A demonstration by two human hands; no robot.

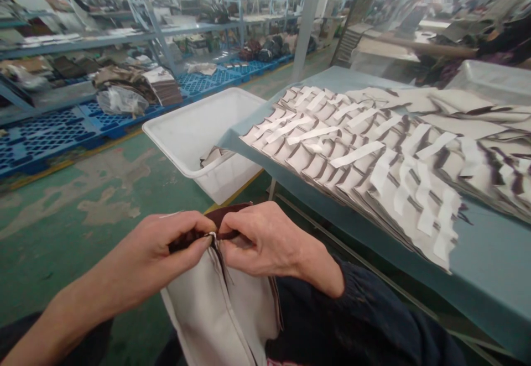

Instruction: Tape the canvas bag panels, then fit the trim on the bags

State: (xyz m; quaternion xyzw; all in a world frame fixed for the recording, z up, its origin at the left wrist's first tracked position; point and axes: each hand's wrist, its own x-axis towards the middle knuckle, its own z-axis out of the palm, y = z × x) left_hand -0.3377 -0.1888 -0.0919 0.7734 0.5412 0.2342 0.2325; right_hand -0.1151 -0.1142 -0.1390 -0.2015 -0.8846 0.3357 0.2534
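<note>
A cream fabric piece (203, 313) with a dark brown reverse hangs over my lap, a seam running down its middle. My left hand (178, 244) pinches its upper edge at the top of that seam. Right beside it, my right hand (259, 239) grips the same edge between thumb and bent forefinger. The two sets of fingertips nearly meet, and a small white bit shows between them. A loose dark thread dangles below the right fingers. What exactly lies between the fingertips is hidden.
At right, a blue-green table (489, 250) bears overlapping rows of cream pieces (357, 158) with white strips. A white plastic bin (174, 128) stands beyond my hands, some fabric inside. Blue pallets (78, 120) and shelving line the back left. Several people work in the distance.
</note>
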